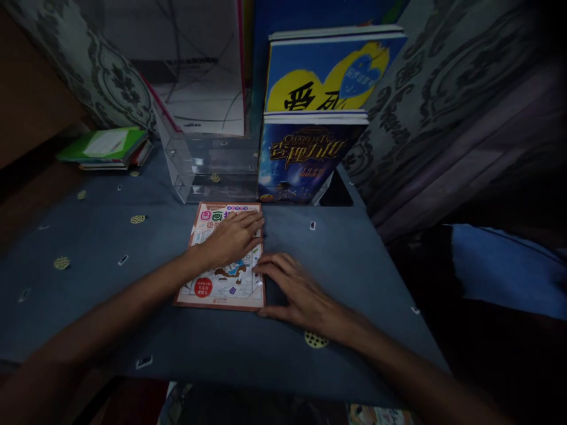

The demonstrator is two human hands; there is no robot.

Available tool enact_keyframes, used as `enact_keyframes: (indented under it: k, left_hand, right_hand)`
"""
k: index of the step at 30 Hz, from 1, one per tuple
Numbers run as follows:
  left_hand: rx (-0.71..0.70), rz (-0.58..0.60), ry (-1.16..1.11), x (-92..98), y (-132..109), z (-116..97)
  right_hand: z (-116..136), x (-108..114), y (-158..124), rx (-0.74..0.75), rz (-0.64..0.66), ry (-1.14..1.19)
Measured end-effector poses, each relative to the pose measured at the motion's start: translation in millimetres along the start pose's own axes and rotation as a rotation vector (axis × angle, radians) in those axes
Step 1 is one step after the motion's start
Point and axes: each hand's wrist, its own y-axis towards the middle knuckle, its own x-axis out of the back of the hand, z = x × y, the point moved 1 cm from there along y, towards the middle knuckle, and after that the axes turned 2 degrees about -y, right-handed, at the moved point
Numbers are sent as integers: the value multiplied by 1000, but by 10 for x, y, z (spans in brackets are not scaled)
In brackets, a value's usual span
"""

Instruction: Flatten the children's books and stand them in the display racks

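Note:
A thin picture book (pixel 195 295) with an orange-brown border and a cartoon cover lies flat on the table. My left hand (pixel 233 236) rests on its upper right part, fingers stretched out, covering some of the title. At the book's right edge is my right hand (pixel 301 289), its fingertips at the edge and its thumb apart, close to the lower right corner. The right hand's fingers are curved and not closed round the book. Just behind the book stands a clear acrylic rack (pixel 212 159).
The dark blue table (pixel 146 330) carries a patterned cloth. Upright in the rack are a dark blue book (pixel 305 171), a blue and yellow book (pixel 292 65) and a large white one (pixel 199 88). A stack of books (pixel 106 147) lies back left. Patterned curtain hangs behind.

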Motion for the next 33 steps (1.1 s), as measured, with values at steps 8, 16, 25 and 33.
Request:
enact_keyframes:
  k: [8, 16, 25, 33]
  left_hand:
    - [29, 69, 2, 112, -139, 20]
    - [269, 29, 115, 271, -379, 559]
    - [318, 2, -44, 284, -883, 661]
    - [209, 56, -135, 379, -1530, 314]
  right_hand:
    - [-33, -39, -21, 39, -32, -1]
    - [-66, -66, -11, 65, -42, 18]
    - [-101, -90, -30, 87, -54, -11]
    - [-117, -117, -35, 98, -64, -20]
